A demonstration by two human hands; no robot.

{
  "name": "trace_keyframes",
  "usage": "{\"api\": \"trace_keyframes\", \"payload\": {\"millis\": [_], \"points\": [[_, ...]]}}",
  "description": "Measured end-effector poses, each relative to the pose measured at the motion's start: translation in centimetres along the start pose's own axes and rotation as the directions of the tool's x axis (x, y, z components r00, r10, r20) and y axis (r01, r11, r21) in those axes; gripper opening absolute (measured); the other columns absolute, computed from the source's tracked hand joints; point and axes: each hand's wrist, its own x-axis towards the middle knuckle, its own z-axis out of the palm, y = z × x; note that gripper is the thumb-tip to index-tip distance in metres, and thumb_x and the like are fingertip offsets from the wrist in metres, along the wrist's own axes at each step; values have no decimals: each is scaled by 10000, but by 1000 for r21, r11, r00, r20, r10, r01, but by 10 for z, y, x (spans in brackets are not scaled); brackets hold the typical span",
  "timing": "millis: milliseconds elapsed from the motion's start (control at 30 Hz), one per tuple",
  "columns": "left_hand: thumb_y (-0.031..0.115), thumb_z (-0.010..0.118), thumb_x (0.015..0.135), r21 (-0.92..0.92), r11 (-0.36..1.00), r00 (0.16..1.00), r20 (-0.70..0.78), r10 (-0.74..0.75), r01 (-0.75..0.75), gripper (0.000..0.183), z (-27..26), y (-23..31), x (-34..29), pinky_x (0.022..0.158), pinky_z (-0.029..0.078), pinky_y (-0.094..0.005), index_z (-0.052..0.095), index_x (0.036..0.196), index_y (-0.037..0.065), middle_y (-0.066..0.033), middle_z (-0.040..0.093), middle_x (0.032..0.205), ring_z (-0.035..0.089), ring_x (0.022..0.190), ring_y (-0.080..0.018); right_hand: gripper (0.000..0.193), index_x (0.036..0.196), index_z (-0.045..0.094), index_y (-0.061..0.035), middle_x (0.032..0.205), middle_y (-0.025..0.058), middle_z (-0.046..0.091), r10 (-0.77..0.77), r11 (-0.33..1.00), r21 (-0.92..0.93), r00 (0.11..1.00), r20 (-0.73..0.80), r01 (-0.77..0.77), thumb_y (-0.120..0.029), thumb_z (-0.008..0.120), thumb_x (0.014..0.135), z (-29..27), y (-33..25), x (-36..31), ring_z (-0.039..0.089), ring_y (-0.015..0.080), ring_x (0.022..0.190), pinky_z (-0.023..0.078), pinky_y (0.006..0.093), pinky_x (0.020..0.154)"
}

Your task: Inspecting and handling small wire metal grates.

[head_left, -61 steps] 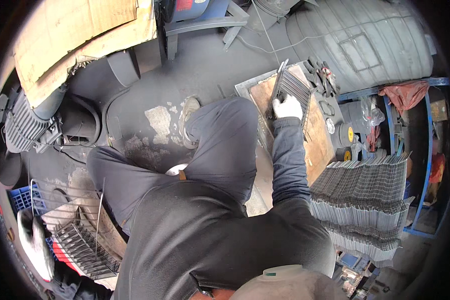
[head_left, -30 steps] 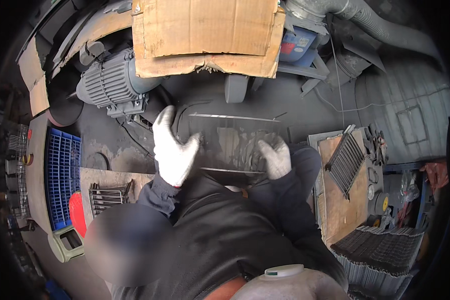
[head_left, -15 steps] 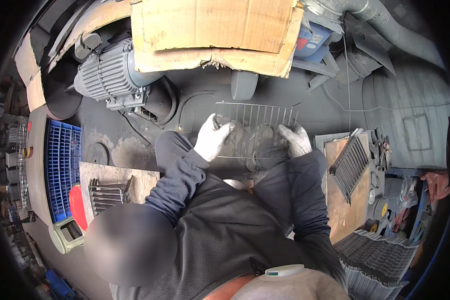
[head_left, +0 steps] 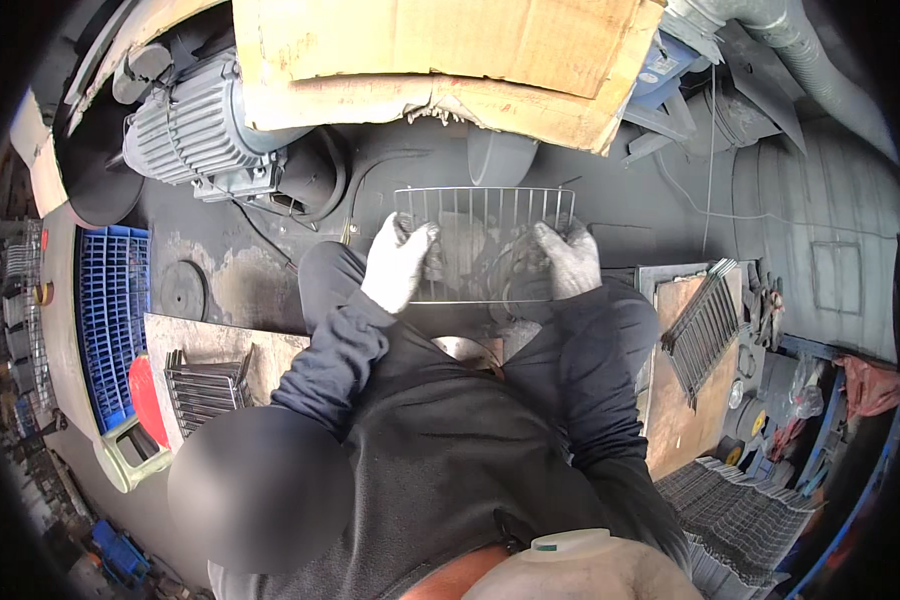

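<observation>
1. Both hands have come together at the center of the frame; two seconds earlier the left was at lower left and the right on a stack at upper right.
2. Held between them, a wire rack (head_left: 485, 215), silvery and see-through, shows a long rail along its top and bottom and a row of thin parallel rods; a short stub juts from its upper right corner.
3. The left hand (head_left: 398, 265), in a pale glove, curls its fingers about the rack's left end, thumb turned inward, pinching it.
4. The right hand (head_left: 572, 265), its glove smudged gray, grips the opposite end, thumb raised; its fingertips are hard to make out. Both sleeved forearms angle up from the lower part of the frame.
5. At right, dark racks (head_left: 702, 335) lie tilted on a brown board (head_left: 682, 430), above a larger rack pile (head_left: 740, 510) at lower right.
6. At left, more black racks (head_left: 210, 390) sit near a blue crate (head_left: 115, 320).
7. A gray motor (head_left: 185, 125) occupies the upper left, beside cardboard (head_left: 430, 50) at top center.
</observation>
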Motion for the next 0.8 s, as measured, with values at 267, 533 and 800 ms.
{"api": "trace_keyframes", "payload": {"millis": [267, 533, 800], "points": [[236, 713, 1017, 259, 949, 982, 108, 156, -179, 277, 38, -29, 19, 875, 528, -348, 639, 1149, 4, -104, 697, 1008, 642, 945, -187, 243, 1235, 655, 19, 1027, 70, 726, -51, 996, 61, 992, -112, 58, -71, 686, 1011, -47, -24, -29, 663, 137, 813, 546, 287, 706], [204, 699, 1029, 86, 996, 999, -41, -16, 20, 274, -28, 7, -10, 635, 541, -314, 546, 1077, -19, -74, 660, 804, 630, 670, -156, 211, 1135, 705, 6, 1013, 69, 713, -87, 996, -21, 996, 2, 87, -165, 724, 1012, 32, 9, -6, 664, 146, 789, 565, 307, 684], [208, 712, 991, 314, 921, 973, 65, 223, -232, 231, 44, -25, 15, 853, 541, -401, 644, 1093, 12, -177, 703, 963, 680, 907, -283, 223, 1219, 682, 11, 1077, 74, 747, 0, 994, -109, 992, -124, -13, -91, 690, 1021, -53, -37, -15, 690, 151, 892, 574, 324, 789]]}}
